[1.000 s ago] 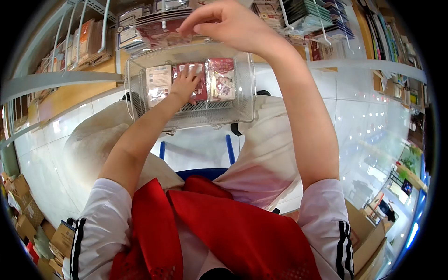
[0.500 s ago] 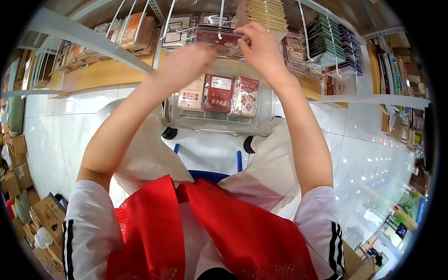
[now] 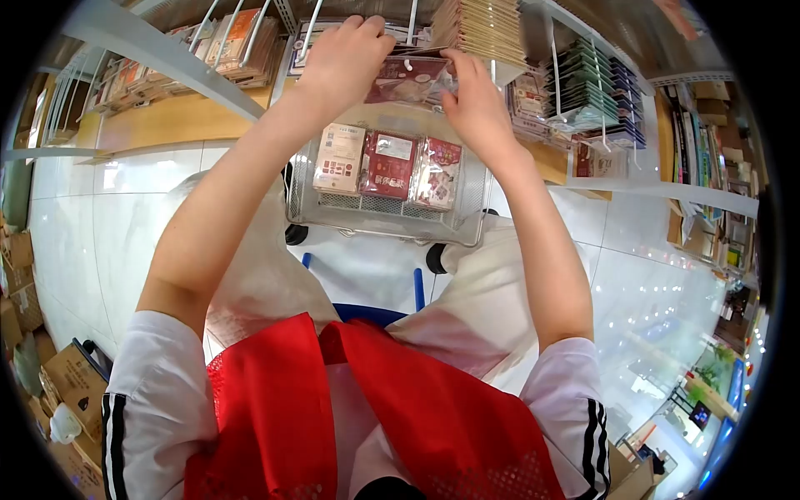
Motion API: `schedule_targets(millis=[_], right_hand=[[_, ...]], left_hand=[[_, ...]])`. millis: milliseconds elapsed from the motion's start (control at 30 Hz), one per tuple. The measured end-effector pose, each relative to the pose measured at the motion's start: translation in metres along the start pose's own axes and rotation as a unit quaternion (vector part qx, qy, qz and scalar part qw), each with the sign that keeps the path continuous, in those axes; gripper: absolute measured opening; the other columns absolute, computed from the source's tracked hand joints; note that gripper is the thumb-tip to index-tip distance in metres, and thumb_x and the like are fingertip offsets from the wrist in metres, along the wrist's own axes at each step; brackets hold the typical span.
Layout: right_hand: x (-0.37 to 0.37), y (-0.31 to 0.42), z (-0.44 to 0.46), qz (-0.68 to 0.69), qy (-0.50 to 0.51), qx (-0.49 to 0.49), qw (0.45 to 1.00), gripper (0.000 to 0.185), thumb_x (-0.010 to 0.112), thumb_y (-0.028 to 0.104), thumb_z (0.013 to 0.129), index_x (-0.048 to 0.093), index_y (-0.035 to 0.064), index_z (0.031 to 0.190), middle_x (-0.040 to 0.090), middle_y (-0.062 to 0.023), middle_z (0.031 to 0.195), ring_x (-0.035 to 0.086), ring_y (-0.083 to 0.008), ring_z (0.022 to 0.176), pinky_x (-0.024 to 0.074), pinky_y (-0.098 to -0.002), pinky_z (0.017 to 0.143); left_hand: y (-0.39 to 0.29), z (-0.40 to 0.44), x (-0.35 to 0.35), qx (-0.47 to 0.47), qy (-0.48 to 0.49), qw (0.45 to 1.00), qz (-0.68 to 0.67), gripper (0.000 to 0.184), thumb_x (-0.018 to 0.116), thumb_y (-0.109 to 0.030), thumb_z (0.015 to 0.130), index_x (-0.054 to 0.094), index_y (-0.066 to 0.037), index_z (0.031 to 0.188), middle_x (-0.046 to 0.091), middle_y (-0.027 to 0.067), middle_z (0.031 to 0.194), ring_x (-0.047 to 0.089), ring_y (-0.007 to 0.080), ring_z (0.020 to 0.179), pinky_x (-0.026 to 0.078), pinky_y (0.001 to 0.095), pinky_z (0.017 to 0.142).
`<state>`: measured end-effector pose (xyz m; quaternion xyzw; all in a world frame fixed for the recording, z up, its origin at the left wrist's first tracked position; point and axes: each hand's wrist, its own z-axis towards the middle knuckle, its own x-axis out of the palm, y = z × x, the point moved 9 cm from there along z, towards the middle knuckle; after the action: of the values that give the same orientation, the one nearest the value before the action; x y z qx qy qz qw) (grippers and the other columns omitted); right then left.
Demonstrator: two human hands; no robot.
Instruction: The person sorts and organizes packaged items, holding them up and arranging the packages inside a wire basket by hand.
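Note:
A clear-wrapped dark red packet (image 3: 412, 81) hangs at the front of a shelf hook, with others stacked behind it. My left hand (image 3: 346, 67) is at its upper left corner, fingers bent over the top edge and thumb hidden. At the right edge, my right hand (image 3: 482, 104) pinches the clear wrapping between thumb and fingers. Below my hands is a wire mesh basket (image 3: 333, 218) holding a cream packet (image 3: 339, 158), a red packet (image 3: 390, 167) with a white label, and a patterned packet (image 3: 437, 172).
Tan packets (image 3: 479, 33) hang right of the hook, with green packets (image 3: 583, 79) farther right. Orange packets (image 3: 242, 46) stand on the left shelf. A slanting metal bar (image 3: 167, 58) crosses the left side. Cardboard boxes (image 3: 79, 375) are at lower left.
My left hand has moved up from its blurred place beside the packet to the packet's top left corner. My right hand has shifted slightly right and down, still at the packet's right edge.

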<state>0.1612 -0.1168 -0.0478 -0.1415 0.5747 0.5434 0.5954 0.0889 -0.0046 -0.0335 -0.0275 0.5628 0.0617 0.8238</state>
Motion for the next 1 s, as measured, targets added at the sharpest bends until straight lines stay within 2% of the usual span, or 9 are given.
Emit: schedule_targets(millis=[100, 200, 300, 600, 700, 800, 900, 933, 1000], right_hand=[[0.002, -0.001, -0.001, -0.006, 0.039, 0.009, 0.999, 0.037, 0.057, 0.007, 0.078, 0.050, 0.0102, 0.114, 0.049, -0.0150, 0.110, 0.057, -0.0366, 0.092, 0.0473, -0.0440, 0.079], [0.000, -0.003, 0.000, 0.002, 0.043, 0.020, 0.999, 0.034, 0.057, 0.006, 0.079, 0.052, 0.0103, 0.112, 0.049, -0.0142, 0.110, 0.057, -0.0361, 0.091, 0.0474, -0.0436, 0.078], [-0.001, -0.003, 0.001, 0.021, 0.053, 0.033, 0.998, 0.030, 0.057, 0.005, 0.078, 0.054, 0.0097, 0.108, 0.050, -0.0132, 0.110, 0.058, -0.0350, 0.089, 0.0474, -0.0432, 0.078], [0.003, -0.013, 0.007, 0.098, -0.002, 0.041, 0.994, 0.023, 0.061, 0.007, 0.077, 0.057, 0.0044, 0.099, 0.058, -0.0129, 0.094, 0.059, -0.0295, 0.080, 0.0464, -0.0383, 0.074], [0.008, -0.009, 0.008, 0.111, 0.041, 0.056, 0.991, 0.019, 0.064, 0.011, 0.078, 0.058, 0.0007, 0.093, 0.060, -0.0103, 0.081, 0.059, -0.0233, 0.071, 0.0467, -0.0336, 0.069], [0.019, -0.019, 0.004, 0.281, 0.115, 0.170, 0.937, 0.017, 0.065, 0.017, 0.081, 0.060, 0.0006, 0.083, 0.059, -0.0025, 0.069, 0.054, -0.0118, 0.062, 0.0435, -0.0253, 0.060], [0.012, -0.016, -0.001, 0.452, 0.102, 0.244, 0.852, 0.019, 0.063, 0.022, 0.085, 0.061, 0.0040, 0.079, 0.055, 0.0047, 0.065, 0.046, -0.0033, 0.057, 0.0365, -0.0197, 0.053], [0.012, -0.019, 0.000, 0.466, 0.104, 0.236, 0.847, 0.019, 0.060, 0.023, 0.088, 0.062, 0.0065, 0.079, 0.053, 0.0066, 0.065, 0.042, -0.0015, 0.057, 0.0328, -0.0193, 0.051], [0.010, -0.018, -0.002, 0.482, 0.108, 0.234, 0.837, 0.019, 0.056, 0.025, 0.090, 0.062, 0.0073, 0.086, 0.055, 0.0071, 0.070, 0.043, -0.0007, 0.061, 0.0327, -0.0179, 0.055]], left_hand=[[-0.004, 0.002, -0.003, -0.003, 0.007, 0.999, -0.049, 0.014, 0.060, -0.010, 0.076, 0.058, -0.008, 0.089, 0.055, 0.0058, 0.090, 0.055, 0.0252, 0.093, 0.046, 0.0370, 0.079], [-0.005, 0.002, -0.007, -0.031, 0.057, 0.995, -0.079, 0.011, 0.058, -0.010, 0.078, 0.058, -0.007, 0.088, 0.056, 0.0061, 0.086, 0.056, 0.0257, 0.090, 0.046, 0.0373, 0.077], [-0.006, 0.001, -0.016, 0.015, 0.001, 0.998, -0.067, 0.011, 0.057, -0.010, 0.078, 0.059, -0.007, 0.089, 0.057, 0.0062, 0.087, 0.056, 0.0266, 0.089, 0.046, 0.0382, 0.076], [0.013, 0.002, 0.003, -0.050, 0.050, 0.976, -0.208, 0.012, 0.057, -0.008, 0.080, 0.059, -0.002, 0.090, 0.058, 0.0121, 0.083, 0.057, 0.0299, 0.082, 0.046, 0.0375, 0.072], [0.021, -0.002, 0.015, -0.135, 0.136, 0.939, -0.287, 0.014, 0.056, -0.011, 0.084, 0.059, -0.002, 0.094, 0.059, 0.0122, 0.081, 0.058, 0.0259, 0.074, 0.046, 0.0352, 0.067], [0.025, -0.008, 0.007, -0.140, 0.139, 0.917, -0.347, 0.016, 0.055, -0.016, 0.089, 0.059, -0.003, 0.096, 0.059, 0.0073, 0.076, 0.055, 0.0158, 0.065, 0.045, 0.0290, 0.060], [0.031, -0.012, 0.004, -0.209, 0.176, 0.852, -0.447, 0.019, 0.053, -0.020, 0.091, 0.060, -0.003, 0.096, 0.058, 0.0011, 0.074, 0.053, 0.0070, 0.063, 0.044, 0.0233, 0.056], [0.032, -0.014, 0.000, -0.248, 0.167, 0.827, -0.477, 0.020, 0.052, -0.022, 0.092, 0.061, -0.005, 0.096, 0.058, -0.0026, 0.074, 0.052, 0.0035, 0.064, 0.044, 0.0199, 0.056], [0.037, -0.013, -0.004, -0.267, 0.145, 0.807, -0.506, 0.021, 0.052, -0.023, 0.092, 0.061, -0.005, 0.098, 0.059, -0.0028, 0.075, 0.052, 0.0035, 0.065, 0.044, 0.0201, 0.057]])
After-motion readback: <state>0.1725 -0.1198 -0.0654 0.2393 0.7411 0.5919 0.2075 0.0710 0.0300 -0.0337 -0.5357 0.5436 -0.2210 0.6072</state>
